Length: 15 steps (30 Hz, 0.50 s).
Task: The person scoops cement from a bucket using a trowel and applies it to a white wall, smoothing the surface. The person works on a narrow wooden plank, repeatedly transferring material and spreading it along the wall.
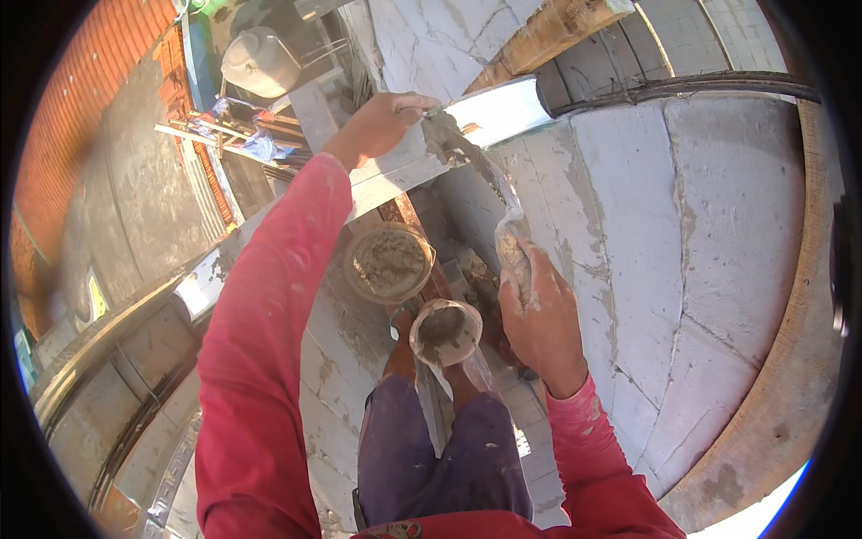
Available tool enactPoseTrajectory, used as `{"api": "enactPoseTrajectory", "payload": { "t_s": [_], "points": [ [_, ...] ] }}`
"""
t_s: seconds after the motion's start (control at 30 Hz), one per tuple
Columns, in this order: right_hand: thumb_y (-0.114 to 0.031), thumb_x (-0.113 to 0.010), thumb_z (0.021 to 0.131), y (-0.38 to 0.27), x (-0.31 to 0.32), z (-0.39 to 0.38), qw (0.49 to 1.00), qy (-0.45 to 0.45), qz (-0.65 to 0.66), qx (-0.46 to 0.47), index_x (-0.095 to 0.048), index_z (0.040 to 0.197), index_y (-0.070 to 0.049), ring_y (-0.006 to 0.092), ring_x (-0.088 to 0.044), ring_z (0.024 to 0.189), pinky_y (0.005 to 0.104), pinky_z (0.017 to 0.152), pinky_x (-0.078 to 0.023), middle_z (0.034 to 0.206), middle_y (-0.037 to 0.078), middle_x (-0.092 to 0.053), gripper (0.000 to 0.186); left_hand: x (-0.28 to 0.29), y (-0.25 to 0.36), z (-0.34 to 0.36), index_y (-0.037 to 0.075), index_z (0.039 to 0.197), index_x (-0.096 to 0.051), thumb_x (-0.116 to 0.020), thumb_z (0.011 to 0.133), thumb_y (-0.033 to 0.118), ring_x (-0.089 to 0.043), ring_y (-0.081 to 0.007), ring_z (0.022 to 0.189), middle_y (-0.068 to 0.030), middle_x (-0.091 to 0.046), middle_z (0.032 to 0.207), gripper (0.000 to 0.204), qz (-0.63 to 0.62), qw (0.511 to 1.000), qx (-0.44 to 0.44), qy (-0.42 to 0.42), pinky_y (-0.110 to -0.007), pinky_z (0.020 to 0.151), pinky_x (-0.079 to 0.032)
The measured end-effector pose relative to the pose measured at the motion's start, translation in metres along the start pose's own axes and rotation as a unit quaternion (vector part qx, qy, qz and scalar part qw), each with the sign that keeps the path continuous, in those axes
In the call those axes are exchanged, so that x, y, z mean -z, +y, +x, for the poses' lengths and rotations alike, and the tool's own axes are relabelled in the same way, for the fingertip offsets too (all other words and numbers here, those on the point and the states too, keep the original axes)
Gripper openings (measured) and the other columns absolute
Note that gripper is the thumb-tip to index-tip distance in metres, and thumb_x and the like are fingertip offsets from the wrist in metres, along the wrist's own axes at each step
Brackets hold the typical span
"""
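Note:
My right hand [543,337] grips the mortar-crusted handle [513,256] of a trowel [458,148], whose grey, coated blade reaches up to a white-faced beam [498,112]. Near the blade's tip, my left hand [377,128] has its fingers curled together at the beam's edge; what they pinch, if anything, is too small to make out. Below, a round bucket [391,256] holds grey mortar, and a smaller pale container [444,331] with wet mortar sits closer to my legs.
Light block walls [646,225] rise on the right, edged by a curved wooden board [790,314]. Dark cables [682,85] run along the top. At upper left lie a white tank [260,61], scrap wood [233,130] and orange roofing [81,108] on a lower level.

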State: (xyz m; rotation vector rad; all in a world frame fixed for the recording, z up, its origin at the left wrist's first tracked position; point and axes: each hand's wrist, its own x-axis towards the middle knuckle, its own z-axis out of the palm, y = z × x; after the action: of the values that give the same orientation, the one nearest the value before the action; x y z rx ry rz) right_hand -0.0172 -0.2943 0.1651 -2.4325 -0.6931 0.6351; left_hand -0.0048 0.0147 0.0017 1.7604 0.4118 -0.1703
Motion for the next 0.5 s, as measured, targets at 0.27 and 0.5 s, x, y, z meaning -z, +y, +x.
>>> {"api": "enactPoseTrajectory", "payload": {
  "t_s": [0.27,0.5],
  "points": [
    [-0.015,-0.062,0.096,-0.001,0.010,0.004,0.998,-0.031,-0.055,0.018,-0.054,0.134,0.002,0.0452,-0.065,0.110,0.0497,0.093,-0.053,0.126,0.025,-0.065,0.042,0.000,0.000,0.004,0.009,0.136,-0.068,-0.049,0.105,0.014,-0.059,-0.0147,0.102,-0.0067,-0.070,0.118,0.037,-0.017,0.999,0.043,-0.018,-0.032,0.094,-0.048],
    [-0.014,-0.066,0.091,0.010,0.035,0.034,0.973,0.000,-0.218,0.079,-0.056,0.138,-0.009,0.0420,-0.067,0.106,0.0461,0.089,-0.055,0.127,0.020,-0.064,0.048,0.001,0.006,0.005,0.008,0.138,-0.065,-0.047,0.105,0.011,-0.059,-0.0152,0.109,-0.0075,-0.069,0.125,0.039,-0.031,0.994,0.097,-0.031,-0.029,0.101,-0.045]
  ]
}}
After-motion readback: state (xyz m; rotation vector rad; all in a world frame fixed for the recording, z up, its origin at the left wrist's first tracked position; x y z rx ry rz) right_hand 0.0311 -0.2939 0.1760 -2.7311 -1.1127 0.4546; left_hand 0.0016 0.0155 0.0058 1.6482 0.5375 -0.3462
